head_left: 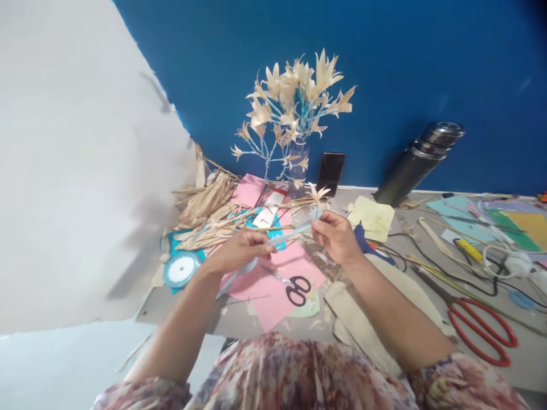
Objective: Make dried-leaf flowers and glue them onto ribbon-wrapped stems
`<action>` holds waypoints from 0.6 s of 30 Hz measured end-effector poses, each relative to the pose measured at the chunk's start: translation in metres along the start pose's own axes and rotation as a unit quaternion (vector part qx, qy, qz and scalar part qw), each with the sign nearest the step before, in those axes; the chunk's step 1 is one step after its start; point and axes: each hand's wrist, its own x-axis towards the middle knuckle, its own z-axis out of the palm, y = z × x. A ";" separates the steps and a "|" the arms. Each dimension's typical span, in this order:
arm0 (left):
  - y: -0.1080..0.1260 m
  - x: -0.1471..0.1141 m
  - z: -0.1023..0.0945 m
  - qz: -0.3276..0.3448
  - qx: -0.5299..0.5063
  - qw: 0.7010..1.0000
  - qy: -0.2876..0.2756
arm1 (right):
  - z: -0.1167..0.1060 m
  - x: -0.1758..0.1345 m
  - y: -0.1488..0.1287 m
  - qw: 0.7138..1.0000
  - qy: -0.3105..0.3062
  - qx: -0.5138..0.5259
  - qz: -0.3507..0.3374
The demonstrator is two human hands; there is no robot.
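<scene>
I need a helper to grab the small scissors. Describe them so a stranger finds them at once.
Start at the blue wall, drop to the pink paper just below the two hands. The small scissors lie there: black handles, unlike the large red-handled scissors far right.

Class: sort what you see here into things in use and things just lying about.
In use: left hand, right hand, blue stem, husk flower.
Lying about: black scissors, red scissors, flask, phone, tape roll.

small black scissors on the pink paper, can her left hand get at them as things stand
Probably yes: the small black scissors lie uncovered just beside the left hand, but that hand is pinching the blue stem, so it isn't free.
</scene>
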 end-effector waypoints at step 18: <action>0.004 0.033 0.047 0.103 0.324 0.933 0.119 | -0.033 0.024 0.002 0.993 0.097 -0.020 -0.069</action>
